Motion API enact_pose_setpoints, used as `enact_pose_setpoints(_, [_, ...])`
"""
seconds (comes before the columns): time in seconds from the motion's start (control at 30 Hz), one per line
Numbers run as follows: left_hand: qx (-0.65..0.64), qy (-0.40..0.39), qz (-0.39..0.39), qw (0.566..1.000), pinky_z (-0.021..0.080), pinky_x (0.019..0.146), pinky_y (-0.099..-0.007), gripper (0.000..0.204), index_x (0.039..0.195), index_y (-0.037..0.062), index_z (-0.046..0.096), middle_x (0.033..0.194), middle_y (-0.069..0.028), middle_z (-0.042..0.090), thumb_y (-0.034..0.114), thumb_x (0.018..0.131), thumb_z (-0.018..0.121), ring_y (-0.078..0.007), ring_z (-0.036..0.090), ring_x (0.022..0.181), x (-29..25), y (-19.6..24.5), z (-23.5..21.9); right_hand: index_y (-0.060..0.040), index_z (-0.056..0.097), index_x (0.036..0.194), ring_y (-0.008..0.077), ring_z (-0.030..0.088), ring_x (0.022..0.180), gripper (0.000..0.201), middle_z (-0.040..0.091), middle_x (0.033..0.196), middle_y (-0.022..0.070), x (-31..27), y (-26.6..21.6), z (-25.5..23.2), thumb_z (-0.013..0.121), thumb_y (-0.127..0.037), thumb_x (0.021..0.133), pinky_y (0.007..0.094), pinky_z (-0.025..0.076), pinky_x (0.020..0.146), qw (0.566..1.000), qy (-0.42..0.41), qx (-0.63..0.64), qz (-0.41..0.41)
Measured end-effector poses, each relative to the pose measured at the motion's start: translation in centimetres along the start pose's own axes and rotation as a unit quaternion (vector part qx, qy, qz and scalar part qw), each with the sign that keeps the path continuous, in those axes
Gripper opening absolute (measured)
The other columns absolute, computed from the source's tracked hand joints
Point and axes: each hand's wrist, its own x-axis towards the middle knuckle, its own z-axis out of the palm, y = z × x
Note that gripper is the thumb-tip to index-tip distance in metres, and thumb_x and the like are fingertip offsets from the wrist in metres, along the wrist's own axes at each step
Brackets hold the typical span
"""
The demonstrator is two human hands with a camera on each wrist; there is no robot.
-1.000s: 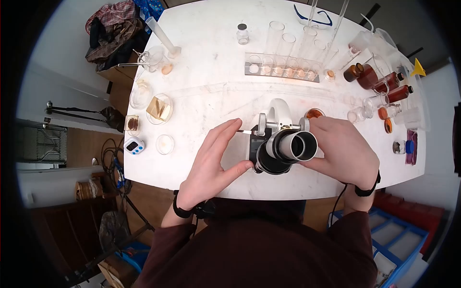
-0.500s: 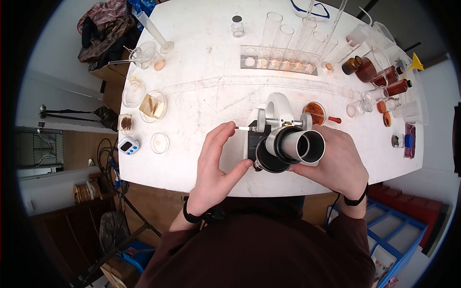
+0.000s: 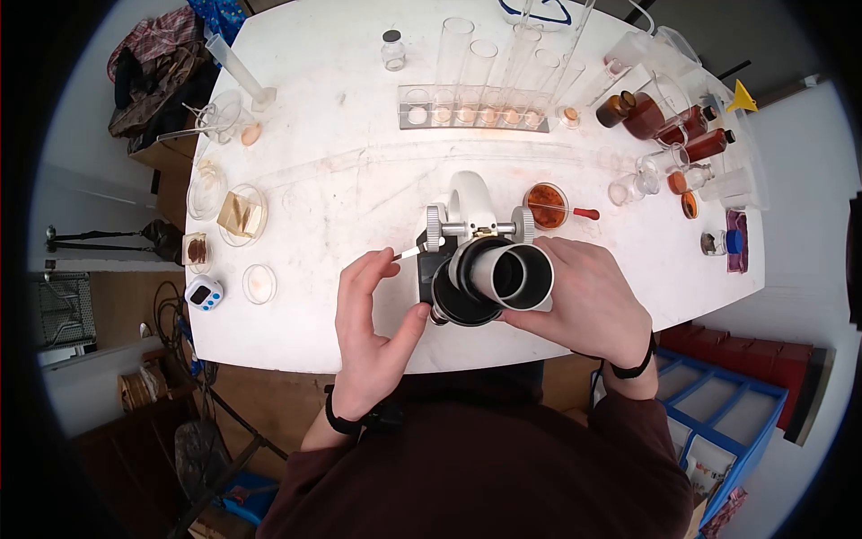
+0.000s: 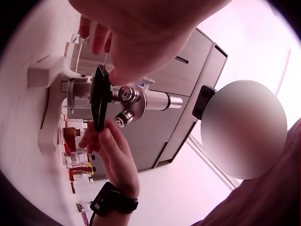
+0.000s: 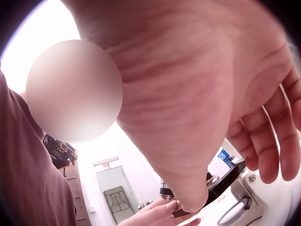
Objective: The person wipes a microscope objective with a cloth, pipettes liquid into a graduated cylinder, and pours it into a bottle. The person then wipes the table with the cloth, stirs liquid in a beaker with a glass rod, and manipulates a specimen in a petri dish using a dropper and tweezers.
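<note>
A white microscope (image 3: 471, 199) with a black stage (image 3: 426, 278) and silver focus knobs stands before me, its eyepiece tube (image 3: 525, 274) toward me. My left hand (image 3: 375, 314) is at the stage's left side. Its index fingertip touches the outer end of a thin pale strip (image 3: 407, 254) that sticks out from the stage, and the thumb is against the stage's near corner. From the right, my right hand (image 3: 588, 296) grips the stage edge; the right wrist view shows its thumb at one end and fingers at the other. The head view hides those fingers behind the eyepiece tube.
A petri dish (image 3: 547, 219) of orange-brown material lies beyond the right hand, with a red-bulbed dropper (image 3: 585, 214) across it. Large test tubes (image 3: 478, 72) stand in a rack (image 3: 422, 123) behind. Brown bottles (image 3: 691, 124) are at right; a timer (image 3: 204, 292) and dishes sit left.
The head view has shifted, so everything sits farther left. My left fingers have drawn nearer me, and the pale strip's outer end has swung with them. The right hand has slid nearer, uncovering the dropper.
</note>
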Motion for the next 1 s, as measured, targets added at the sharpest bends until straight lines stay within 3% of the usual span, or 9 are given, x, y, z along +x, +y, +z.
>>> enact_pose_setpoints(0.17, [-0.007, 0.013, 0.003, 1.0, 0.05, 0.103, -0.0405, 0.067, 0.146, -0.0001, 0.054, 0.137, -0.0176, 0.056, 0.0, 0.085, 0.08, -0.0278, 0.064, 0.117, -0.33, -0.19, 0.2, -0.0021, 0.064, 0.102, 0.0311, 0.07, 0.078, 0.048, 0.069, 0.084, 0.0106, -0.1, 0.13, 0.26, 0.086, -0.041, 0.084, 0.0408, 0.053, 0.069, 1.0, 0.009, -0.002, -0.011])
enact_pose_setpoints(0.23, [-0.046, -0.005, -0.039, 0.998, 0.042, 0.117, -0.0423, 0.059, 0.143, -0.0015, 0.054, 0.144, -0.0153, 0.052, -0.001, 0.087, 0.072, -0.0276, 0.053, 0.134, -0.57, -0.07, 0.1, -0.0023, 0.064, 0.101, 0.031, 0.07, 0.077, 0.047, 0.068, 0.083, 0.0101, -0.07, -0.02, 0.2, 0.086, -0.04, 0.084, 0.0409, 0.053, 0.068, 1.0, 0.004, 0.001, -0.005])
enact_pose_setpoints(0.27, [-0.045, -0.004, -0.04, 0.998, 0.042, 0.117, -0.0423, 0.059, 0.143, -0.0015, 0.054, 0.144, -0.0153, 0.052, -0.001, 0.087, 0.072, -0.0276, 0.053, 0.134, -0.57, -0.08, 0.04, -0.0026, 0.063, 0.1, 0.0309, 0.069, 0.076, 0.046, 0.068, 0.081, 0.0096, -0.02, -0.1, 0.23, 0.086, -0.04, 0.084, 0.041, 0.053, 0.068, 1.0, -0.001, 0.004, 0.002])
enact_pose_setpoints(0.37, [-0.036, -0.008, -0.015, 0.999, 0.041, 0.115, -0.0414, 0.051, 0.136, -0.0008, 0.057, 0.143, -0.015, 0.052, -0.001, 0.087, 0.072, -0.0272, 0.054, 0.132, -0.46, -0.19, 0.26, -0.0031, 0.063, 0.099, 0.0299, 0.069, 0.075, 0.045, 0.067, 0.08, 0.0083, -0.13, 0.14, 0.43, 0.086, -0.039, 0.084, 0.0404, 0.052, 0.067, 1.0, 0.001, 0.008, -0.004])
enact_pose_setpoints(0.43, [-0.003, 0.026, 0.011, 1.0, 0.05, 0.103, -0.0405, 0.048, 0.129, 0.0015, 0.061, 0.134, -0.018, 0.058, -0.001, 0.085, 0.08, -0.0315, 0.062, 0.12, -0.55, -0.46, 0.46, -0.0035, 0.063, 0.099, 0.0293, 0.069, 0.074, 0.044, 0.067, 0.079, 0.0076, -0.23, 0.3, 0.58, 0.086, -0.038, 0.084, 0.04, 0.052, 0.066, 1.0, 0.005, 0.01, -0.01])
enact_pose_setpoints(0.73, [-0.012, 0.022, 0.014, 1.0, 0.049, 0.104, -0.0418, 0.039, 0.122, 0.0023, 0.064, 0.133, -0.0178, 0.058, 0.001, 0.087, 0.08, -0.0321, 0.06, 0.122, -0.45, -0.14, 0.38, -0.0059, 0.062, 0.096, 0.0269, 0.068, 0.07, 0.042, 0.066, 0.076, 0.0048, -0.08, 0.09, 0.62, 0.087, -0.037, 0.084, 0.0388, 0.051, 0.064, 1.0, 0.001, 0.022, -0.015])
enact_pose_setpoints(1.0, [-0.007, 0.003, 0.027, 1.0, 0.053, 0.096, -0.0383, 0.033, 0.122, -0.0003, 0.071, 0.136, -0.0184, 0.053, -0.001, 0.09, 0.078, -0.0265, 0.065, 0.109, -0.48, -0.13, 0.3, -0.0061, 0.062, 0.097, 0.0263, 0.068, 0.07, 0.039, 0.066, 0.076, 0.005, -0.09, -0.14, 0.7, 0.087, -0.034, 0.085, 0.0384, 0.052, 0.063, 0.999, -0.005, 0.044, -0.002])
